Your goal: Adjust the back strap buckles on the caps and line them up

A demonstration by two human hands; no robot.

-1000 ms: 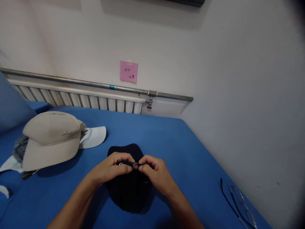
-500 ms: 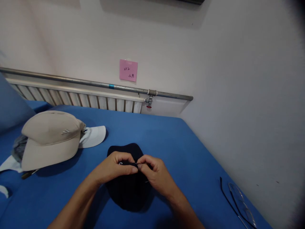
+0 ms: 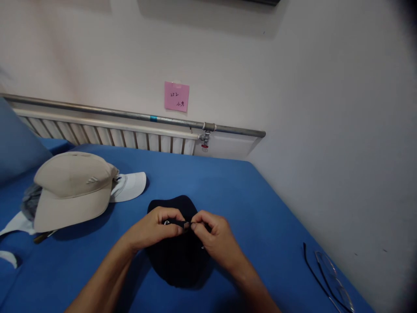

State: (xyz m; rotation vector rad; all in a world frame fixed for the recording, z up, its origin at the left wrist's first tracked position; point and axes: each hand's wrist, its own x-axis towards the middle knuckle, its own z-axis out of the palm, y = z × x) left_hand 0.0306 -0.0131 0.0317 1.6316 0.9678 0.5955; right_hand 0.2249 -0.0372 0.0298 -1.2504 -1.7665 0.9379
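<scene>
A black cap (image 3: pixel 179 265) lies on the blue surface in front of me, beneath both hands. My left hand (image 3: pixel 163 224) pinches a dark strap of the cap between thumb and fingers, with a small metal ring showing beside it. Close by on the right, my right hand (image 3: pixel 210 230) has thumb and forefinger pinched on the strap's other part. The fingertips of the two hands nearly meet. Fine detail of the strap between them is too dark to make out.
Beige cap (image 3: pixel 73 187), stacked with grey and white caps, at left; a white brim (image 3: pixel 132 186) sticks out beside it. Eyeglasses (image 3: pixel 329 278) lie at the right edge of the blue surface (image 3: pixel 224 178). Behind are a radiator (image 3: pixel 130 138) and pipe (image 3: pixel 124 114).
The left thumb has drawn back slightly to the left, and the right fingertips have shifted a little right, leaving a bit more of the strap visible. The whole view has moved slightly.
</scene>
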